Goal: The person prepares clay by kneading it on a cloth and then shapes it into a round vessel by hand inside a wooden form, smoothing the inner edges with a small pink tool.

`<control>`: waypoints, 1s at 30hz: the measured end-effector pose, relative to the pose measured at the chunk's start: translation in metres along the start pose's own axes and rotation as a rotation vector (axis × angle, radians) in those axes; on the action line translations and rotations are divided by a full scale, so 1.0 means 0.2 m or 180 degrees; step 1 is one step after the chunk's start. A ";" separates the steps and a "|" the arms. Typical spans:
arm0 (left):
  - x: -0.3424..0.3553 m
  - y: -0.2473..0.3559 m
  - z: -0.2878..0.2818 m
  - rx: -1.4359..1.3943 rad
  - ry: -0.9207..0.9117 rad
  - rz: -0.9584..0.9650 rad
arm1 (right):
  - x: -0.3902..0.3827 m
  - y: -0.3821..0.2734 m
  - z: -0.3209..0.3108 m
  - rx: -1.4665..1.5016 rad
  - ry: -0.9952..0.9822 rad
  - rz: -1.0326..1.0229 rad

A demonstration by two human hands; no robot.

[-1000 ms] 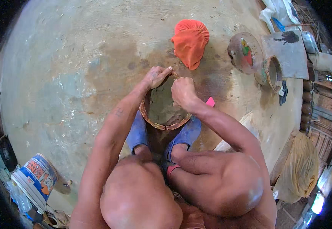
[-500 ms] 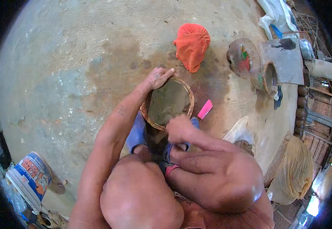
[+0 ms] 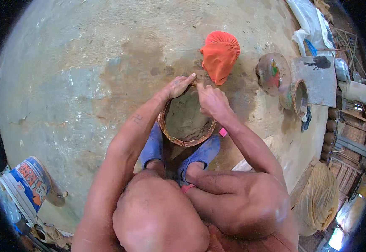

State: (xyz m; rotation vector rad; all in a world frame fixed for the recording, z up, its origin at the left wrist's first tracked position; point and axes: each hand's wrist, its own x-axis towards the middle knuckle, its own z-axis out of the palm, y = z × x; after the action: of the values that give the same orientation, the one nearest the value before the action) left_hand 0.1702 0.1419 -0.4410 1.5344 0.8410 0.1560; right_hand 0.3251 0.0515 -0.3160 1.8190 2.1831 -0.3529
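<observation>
Between my feet on the floor lies a round ring (image 3: 184, 143) with a rough brown rim. Smooth grey-green, clay-like material (image 3: 186, 115) fills its inside. My left hand (image 3: 179, 87) grips the ring's far left rim, thumb stretched along the edge. At the far right rim is my right hand (image 3: 212, 100), its fingers curled closed; whatever they may hold is hidden. The two hands nearly meet at the far side. A small pink piece (image 3: 223, 132) shows beside my right forearm, which covers part of it. Just beyond the hands sits an orange cloth-covered bundle (image 3: 220, 56).
To the right stand a rounded pot-like vessel (image 3: 271, 73), another round ring (image 3: 300, 97) and a flat grey board (image 3: 317, 90). A white and blue bucket (image 3: 27, 185) is at lower left. A yellowish sheet-covered bundle (image 3: 317, 197) lies at lower right. Blue shoes (image 3: 202, 153) flank the ring.
My right hand has moved from the ring's near edge away from me to its far right rim. My left hand keeps its place on the rim. More of the pink piece is now covered.
</observation>
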 end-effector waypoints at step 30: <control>0.01 0.01 0.00 -0.1405 -0.0433 -0.0232 | 0.05 -0.03 -0.08 0.0096 0.0217 -0.0073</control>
State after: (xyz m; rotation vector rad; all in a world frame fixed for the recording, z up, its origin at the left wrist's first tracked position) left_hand 0.1724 0.1425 -0.4397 1.0866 0.6978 0.1689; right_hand 0.3171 0.0656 -0.3041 1.8492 2.2576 -0.3350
